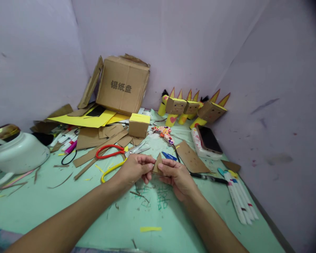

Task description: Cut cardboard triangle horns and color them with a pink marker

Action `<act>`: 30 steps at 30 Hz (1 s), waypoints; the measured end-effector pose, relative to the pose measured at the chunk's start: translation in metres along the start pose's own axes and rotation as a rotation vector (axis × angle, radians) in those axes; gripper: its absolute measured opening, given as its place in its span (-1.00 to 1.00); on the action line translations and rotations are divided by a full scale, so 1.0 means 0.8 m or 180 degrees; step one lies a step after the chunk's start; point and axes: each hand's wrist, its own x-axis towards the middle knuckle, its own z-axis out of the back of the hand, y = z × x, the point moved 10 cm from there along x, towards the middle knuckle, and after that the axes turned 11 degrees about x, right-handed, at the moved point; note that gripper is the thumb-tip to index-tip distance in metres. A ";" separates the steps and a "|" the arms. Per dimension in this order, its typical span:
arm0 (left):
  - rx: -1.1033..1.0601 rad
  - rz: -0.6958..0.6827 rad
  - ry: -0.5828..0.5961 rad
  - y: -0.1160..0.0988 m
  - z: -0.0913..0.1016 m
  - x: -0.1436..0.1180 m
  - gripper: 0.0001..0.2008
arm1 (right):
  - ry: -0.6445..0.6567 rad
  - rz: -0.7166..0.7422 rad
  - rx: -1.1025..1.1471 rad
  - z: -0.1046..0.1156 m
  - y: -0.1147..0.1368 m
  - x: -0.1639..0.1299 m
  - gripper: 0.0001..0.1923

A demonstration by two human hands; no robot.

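Near the viewer, two bare hands are meeting over a pale green table [68, 207] marked with scribbles. The left hand [135, 168] and right hand [177, 177] are pinching a small brown cardboard triangle [157, 163] between their fingertips at the table's middle. Just beyond, red-handled scissors [116, 151] are lying flat on the left. On the right, four white markers [239, 195] are lying side by side. Farther back, a large corrugated box [123, 84] is leaning against the wall.
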 end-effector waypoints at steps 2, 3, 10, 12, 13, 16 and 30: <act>-0.0034 0.0006 -0.0002 0.001 0.001 0.000 -0.77 | 0.0021 0.0012 0.0025 -0.001 0.000 0.000 -0.69; -0.0051 0.0017 -0.0006 0.002 0.001 0.000 -0.78 | 0.0018 0.0035 0.0055 -0.001 0.000 0.000 -0.68; -0.0143 0.0019 -0.0059 -0.002 0.002 -0.004 -0.74 | 0.0109 0.0205 0.0128 -0.007 0.006 -0.001 -0.68; -0.0138 0.0012 -0.0036 -0.003 0.001 -0.004 -0.72 | 0.0130 0.0217 0.0117 -0.008 0.006 -0.001 -0.68; -0.0129 0.0014 -0.0030 -0.003 0.001 -0.004 -0.71 | 0.0096 0.0222 0.0121 -0.006 0.005 0.000 -0.68; -0.0096 0.0024 -0.0070 -0.003 0.002 -0.002 -0.69 | -0.0007 0.0261 0.0152 -0.002 0.005 0.001 -0.68; 0.0054 0.0025 -0.0353 -0.009 0.013 -0.003 -0.73 | -0.0004 0.0212 -0.0017 -0.003 0.006 -0.003 -0.65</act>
